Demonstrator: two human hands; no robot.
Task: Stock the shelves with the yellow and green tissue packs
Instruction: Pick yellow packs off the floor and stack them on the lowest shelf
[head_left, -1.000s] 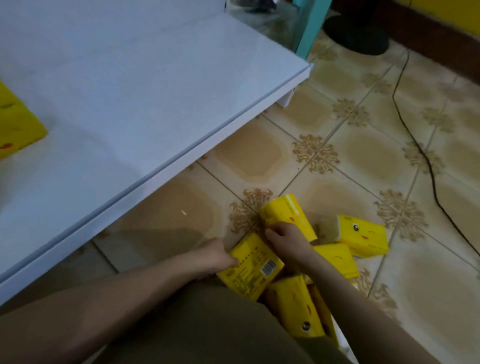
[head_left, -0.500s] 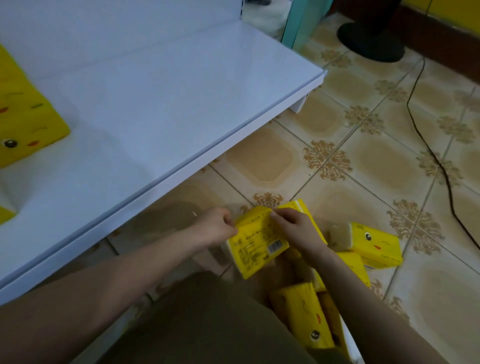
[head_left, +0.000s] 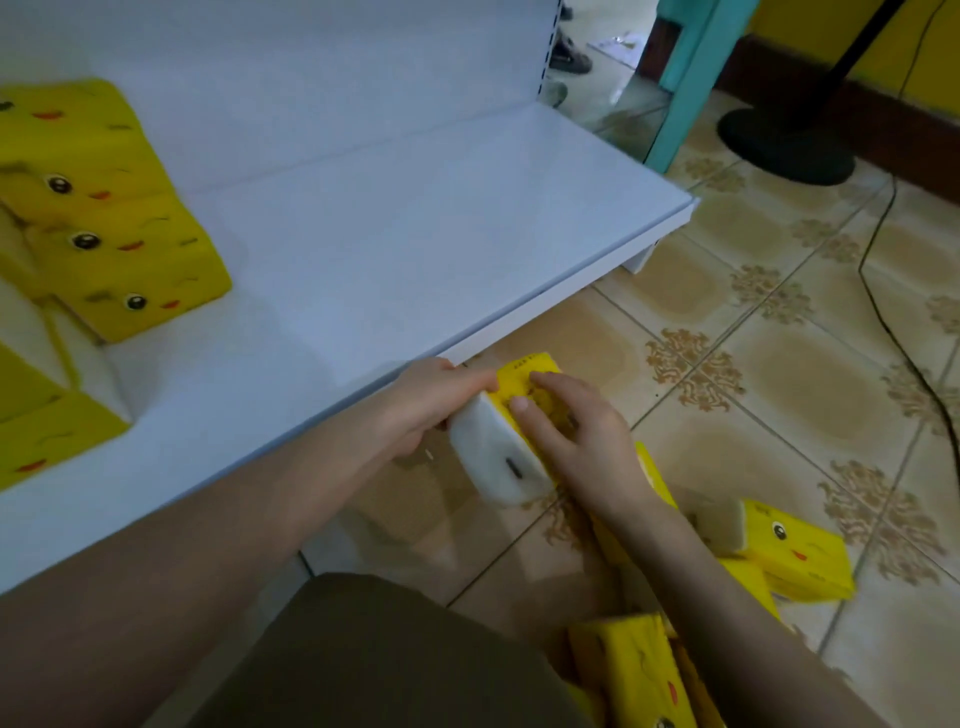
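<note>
The left hand (head_left: 426, 410) and right hand (head_left: 576, 436) are both gripping 1 yellow tissue pack (head_left: 511, 400) beside the shelf (head_left: 415, 249) edge. Its white end is facing the camera

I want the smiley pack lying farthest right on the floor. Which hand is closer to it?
Right. The right hand holds the held pack up and left of the smiley pack; the left hand grips its far side, farther away.

Shelf packs (head_left: 104, 218) partly off left edge, floor packs (head_left: 800, 561) behind right forearm (head_left: 727, 597)
</note>
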